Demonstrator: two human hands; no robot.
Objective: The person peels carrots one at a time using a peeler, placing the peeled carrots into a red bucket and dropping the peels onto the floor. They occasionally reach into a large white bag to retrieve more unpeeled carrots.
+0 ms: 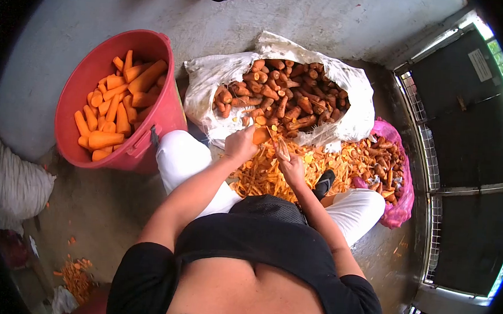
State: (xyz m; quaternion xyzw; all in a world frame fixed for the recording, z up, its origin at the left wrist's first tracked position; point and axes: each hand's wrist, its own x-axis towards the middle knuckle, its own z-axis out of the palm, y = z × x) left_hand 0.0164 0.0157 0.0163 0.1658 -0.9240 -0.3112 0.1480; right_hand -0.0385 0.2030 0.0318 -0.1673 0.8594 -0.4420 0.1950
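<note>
My left hand [242,145] is closed round a bright orange carrot [261,136], which points to the right. Close beside the carrot's tip, my right hand [291,167] grips a small, thin tool that looks like a peeler [273,139]; its handle is mostly hidden by my fingers. Beneath both hands, a heap of orange peelings [270,172] spreads over the floor. Just beyond them, a torn white sack [210,77] lies open, full of unpeeled carrots [292,96] with dull, dirty skins.
On the left stands a red bucket [176,115] holding peeled carrots [114,99]. A pink sack [401,206] of carrot pieces lies to the right. A white sack [17,180] sits at far left, with scraps [74,275] below. A dark gate [461,112] lines the right side.
</note>
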